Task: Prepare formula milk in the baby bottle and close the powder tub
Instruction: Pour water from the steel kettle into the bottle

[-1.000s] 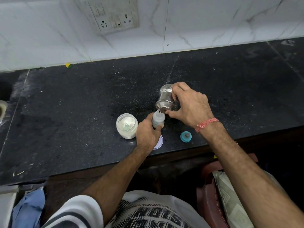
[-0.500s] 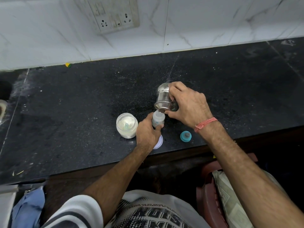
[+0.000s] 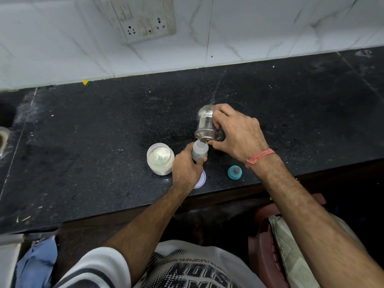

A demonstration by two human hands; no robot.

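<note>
My left hand [image 3: 187, 169] grips a small clear baby bottle [image 3: 200, 151] standing upright on the black counter [image 3: 104, 152]. My right hand [image 3: 236, 134] holds a steel tumbler [image 3: 204, 124] tipped steeply down, its rim right over the bottle's open mouth. To the left of the bottle stands the open powder tub [image 3: 160, 161], with white powder and a pale scoop inside. A white lid [image 3: 200, 179] lies flat on the counter, partly hidden under my left hand. The teal bottle cap with its teat [image 3: 234, 171] sits to the right, near the counter's front edge.
A white tiled wall with a socket panel [image 3: 145, 19] rises behind the counter. A dark red plastic chair [image 3: 268, 246] with a patterned cloth stands below right. Blue cloth [image 3: 35, 265] lies at the lower left. The counter's front edge runs just below the lid.
The steel tumbler has tipped a little further over the bottle's mouth. My left hand and the bottle have stayed where they were.
</note>
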